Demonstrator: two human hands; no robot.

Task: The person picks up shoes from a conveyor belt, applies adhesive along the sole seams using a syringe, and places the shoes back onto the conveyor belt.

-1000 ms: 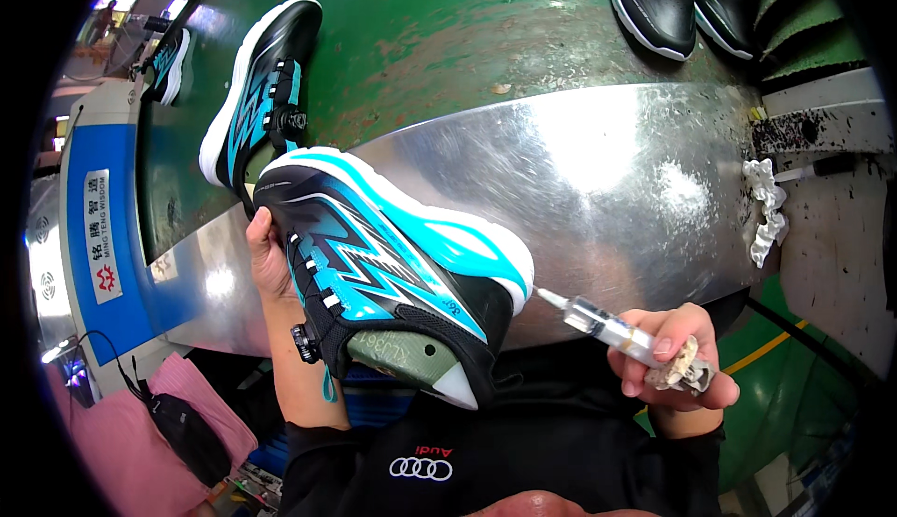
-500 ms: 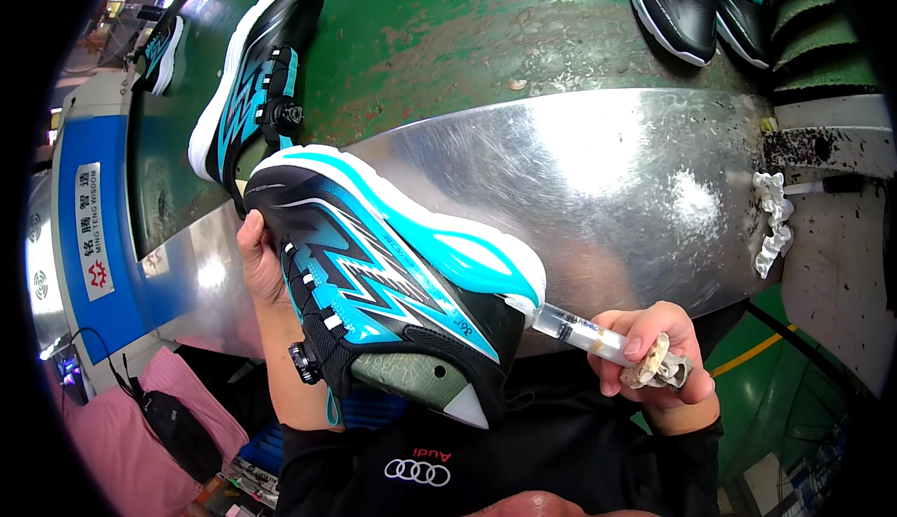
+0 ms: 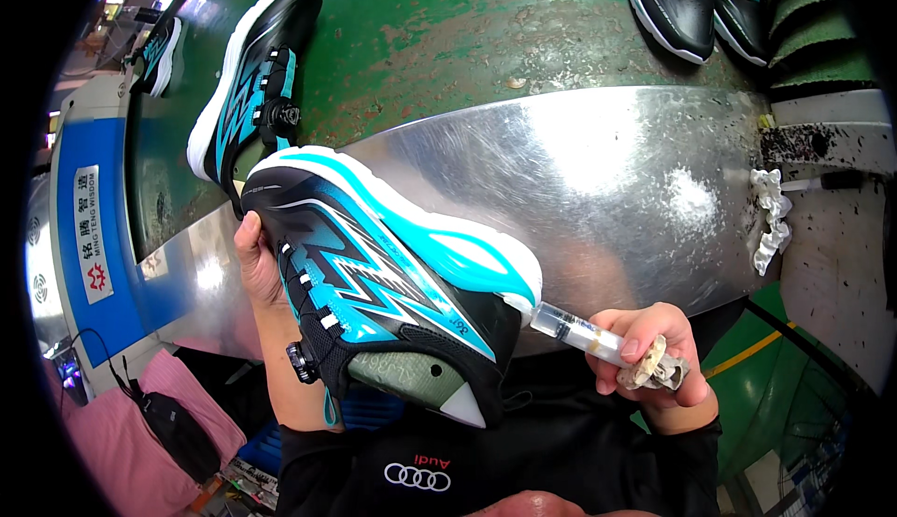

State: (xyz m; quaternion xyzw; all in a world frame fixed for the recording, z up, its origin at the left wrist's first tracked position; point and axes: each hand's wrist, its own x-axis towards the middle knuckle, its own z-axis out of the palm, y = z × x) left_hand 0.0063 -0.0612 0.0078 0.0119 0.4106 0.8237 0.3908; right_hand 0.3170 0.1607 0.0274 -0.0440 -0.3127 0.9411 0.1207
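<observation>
My left hand (image 3: 263, 267): holding shoe (image 3: 374, 246) near toe
My right hand (image 3: 662, 326): gripping syringe (image 3: 577, 331) (tip at heel)
Far left: another shoe (image 3: 252, 83)

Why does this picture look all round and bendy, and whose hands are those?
A camera on a person's head looks down, and its wide lens bends straight edges. There's no robot: those are the person's own bare hands. The left hand holds a black-and-blue shoe near its toe. The right hand holds a clear syringe, its tip at the shoe's heel. Beyond the shiny metal plate, another shoe lies on a green surface.
</observation>
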